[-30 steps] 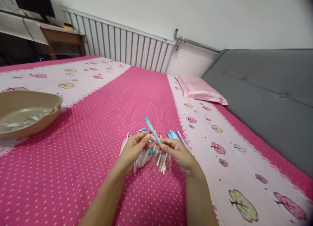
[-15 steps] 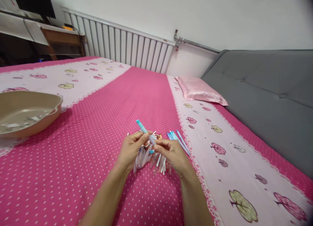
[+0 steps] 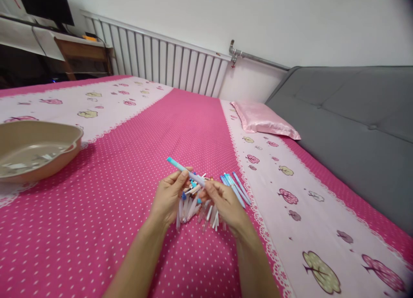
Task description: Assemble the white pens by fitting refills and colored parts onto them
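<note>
Both my hands hold one pen (image 3: 180, 167) with a light blue cap over a pile of pens (image 3: 196, 207) on the pink dotted bedspread (image 3: 129, 169). My left hand (image 3: 169, 195) pinches the pen near its capped end, which points up and to the left. My right hand (image 3: 222, 203) pinches the pen's other end. A small row of blue pens (image 3: 237, 187) lies just right of my hands, apart from the pile.
A tan oval basin (image 3: 35, 148) with bits inside sits at the left of the bed. A pink satin pillow (image 3: 263, 119) lies at the head, beside a grey sofa (image 3: 351, 126). A white radiator (image 3: 161, 61) and a wooden table (image 3: 84, 53) stand behind.
The pen in my hands has tilted from pointing up to pointing more to the left, and both hands have shifted slightly left.
</note>
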`<state>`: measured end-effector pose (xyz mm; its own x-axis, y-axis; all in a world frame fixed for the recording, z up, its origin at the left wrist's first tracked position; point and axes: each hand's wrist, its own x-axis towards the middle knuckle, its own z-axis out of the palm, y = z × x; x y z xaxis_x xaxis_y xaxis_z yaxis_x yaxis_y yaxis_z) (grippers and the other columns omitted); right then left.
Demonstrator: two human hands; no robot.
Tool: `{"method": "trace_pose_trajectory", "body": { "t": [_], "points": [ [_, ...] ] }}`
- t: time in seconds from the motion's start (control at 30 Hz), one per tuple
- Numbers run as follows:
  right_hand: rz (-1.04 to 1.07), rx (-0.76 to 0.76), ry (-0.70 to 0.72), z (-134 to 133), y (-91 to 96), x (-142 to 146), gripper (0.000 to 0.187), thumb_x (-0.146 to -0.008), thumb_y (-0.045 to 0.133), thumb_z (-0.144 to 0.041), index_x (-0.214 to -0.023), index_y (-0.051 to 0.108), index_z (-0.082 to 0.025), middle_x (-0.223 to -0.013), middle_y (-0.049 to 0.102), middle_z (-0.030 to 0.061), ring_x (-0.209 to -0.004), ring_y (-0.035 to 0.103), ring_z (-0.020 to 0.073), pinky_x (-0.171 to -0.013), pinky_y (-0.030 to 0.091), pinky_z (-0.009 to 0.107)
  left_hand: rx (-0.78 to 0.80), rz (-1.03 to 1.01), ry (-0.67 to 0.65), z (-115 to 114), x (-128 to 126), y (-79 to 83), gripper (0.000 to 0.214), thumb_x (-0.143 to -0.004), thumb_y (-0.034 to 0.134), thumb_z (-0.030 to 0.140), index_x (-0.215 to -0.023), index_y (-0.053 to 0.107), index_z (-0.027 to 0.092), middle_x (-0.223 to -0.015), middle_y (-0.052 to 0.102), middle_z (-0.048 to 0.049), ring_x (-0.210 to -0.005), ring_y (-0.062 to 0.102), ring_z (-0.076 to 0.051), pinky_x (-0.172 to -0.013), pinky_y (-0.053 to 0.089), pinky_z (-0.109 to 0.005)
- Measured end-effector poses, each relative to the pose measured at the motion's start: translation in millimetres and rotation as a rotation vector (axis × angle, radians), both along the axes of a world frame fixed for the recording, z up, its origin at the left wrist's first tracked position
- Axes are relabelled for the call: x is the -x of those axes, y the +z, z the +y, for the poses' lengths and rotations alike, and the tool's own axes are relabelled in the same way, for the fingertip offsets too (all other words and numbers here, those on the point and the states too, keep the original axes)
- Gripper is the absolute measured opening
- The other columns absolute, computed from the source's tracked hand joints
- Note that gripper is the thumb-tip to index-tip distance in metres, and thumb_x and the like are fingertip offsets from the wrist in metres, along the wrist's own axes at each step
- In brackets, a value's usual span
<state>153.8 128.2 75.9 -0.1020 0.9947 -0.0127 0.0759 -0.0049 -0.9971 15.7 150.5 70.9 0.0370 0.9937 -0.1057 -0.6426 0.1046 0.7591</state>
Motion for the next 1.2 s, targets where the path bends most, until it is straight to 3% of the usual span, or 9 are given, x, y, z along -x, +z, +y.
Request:
{"method": "trace_pose_trajectory", "body": {
  "t": [0.1,0.23,0.37,0.5,0.63,0.73,0.93,1.1,1.2],
  "points": [
    [0.029,0.027,0.032,1,-2.3,-1,0.043,-0.08,0.047,-0.052,-0.081,0.064,-0.012,-0.06,0.062,0.0025,-0.054,0.057,0.0113,-0.053,0.044,0.023,0.003,-0.008,0.01,1,2,0.9,0.028,-0.061,0.075,0.029,-0.081,0.069,0.011,-0.052,0.053,0.0026,-0.048,0.047,-0.005,-0.046,0.037,-0.015],
    [0.037,-0.091,-0.101,1,-3.8,0,0.025,-0.068,0.067,-0.035,-0.083,0.064,-0.015,-0.072,0.066,0.0035,-0.064,0.061,0.0145,-0.062,0.049,0.027,0.009,-0.004,0.017,1,1,0.4,0.027,-0.062,0.074,0.03,-0.081,0.069,0.011,-0.052,0.052,0.0029,-0.048,0.047,-0.005,-0.046,0.037,-0.015],
    [0.002,-0.136,-0.217,0,-2.4,2,0.027,-0.058,0.075,-0.028,-0.08,0.064,-0.017,-0.079,0.067,0.0035,-0.067,0.062,0.0155,-0.063,0.049,0.028,0.005,-0.017,0.014,2,0,0.0,0.028,-0.062,0.074,0.031,-0.083,0.069,0.012,-0.052,0.052,0.0031,-0.048,0.047,-0.005,-0.047,0.038,-0.016],
    [0.155,0.006,-0.125,1,-2.0,2,0.037,-0.064,0.071,-0.042,-0.089,0.063,-0.017,-0.085,0.067,0.0044,-0.074,0.063,0.0144,-0.063,0.048,0.024,-0.005,-0.021,0.035,3,3,-1.4,0.029,-0.062,0.074,0.031,-0.083,0.069,0.012,-0.055,0.054,0.0022,-0.049,0.048,-0.005,-0.046,0.038,-0.015],
    [0.112,0.165,-0.019,4,-5.2,4,0.049,-0.075,0.05,-0.057,-0.082,0.066,-0.011,-0.064,0.066,0.0053,-0.052,0.059,0.01,-0.049,0.042,0.02,-0.006,-0.014,0.05,5,5,-3.0,0.029,-0.061,0.075,0.032,-0.082,0.069,0.012,-0.055,0.055,0.0021,-0.05,0.048,-0.005,-0.046,0.038,-0.015],
    [0.083,0.079,-0.041,4,-7.3,4,0.038,-0.072,0.06,-0.05,-0.076,0.066,-0.012,-0.06,0.064,0.0028,-0.05,0.058,0.0102,-0.051,0.044,0.021,0.015,-0.016,0.056,4,4,-2.0,0.029,-0.059,0.075,0.031,-0.081,0.069,0.012,-0.053,0.054,0.0024,-0.048,0.048,-0.005,-0.046,0.038,-0.015],
    [-0.008,-0.126,-0.278,5,-9.1,0,0.021,-0.063,0.07,-0.027,-0.08,0.064,-0.016,-0.076,0.069,0.0046,-0.067,0.065,0.0169,-0.064,0.05,0.028,0.037,-0.047,0.146,6,8,1.9,0.031,-0.055,0.078,0.028,-0.08,0.069,0.012,-0.055,0.054,0.0029,-0.048,0.047,-0.004,-0.044,0.039,-0.014],
    [-0.082,-0.109,-0.272,8,-5.0,-19,0.023,-0.062,0.069,-0.029,-0.079,0.065,-0.015,-0.074,0.069,0.0063,-0.066,0.065,0.0187,-0.064,0.051,0.03,0.03,-0.044,0.28,12,18,-1.0,0.033,-0.052,0.079,0.028,-0.079,0.069,0.012,-0.064,0.057,0.0018,-0.051,0.048,-0.003,-0.047,0.04,-0.012],
    [-0.211,-0.104,-0.342,7,-1.2,-30,0.023,-0.062,0.068,-0.031,-0.078,0.066,-0.015,-0.07,0.069,0.0057,-0.063,0.064,0.019,-0.062,0.051,0.031,0.001,0.067,0.364,14,22,-4.7,0.034,-0.054,0.078,0.031,-0.081,0.069,0.013,-0.067,0.057,0.0021,-0.052,0.047,-0.002,-0.049,0.039,-0.013]
  ]
}}
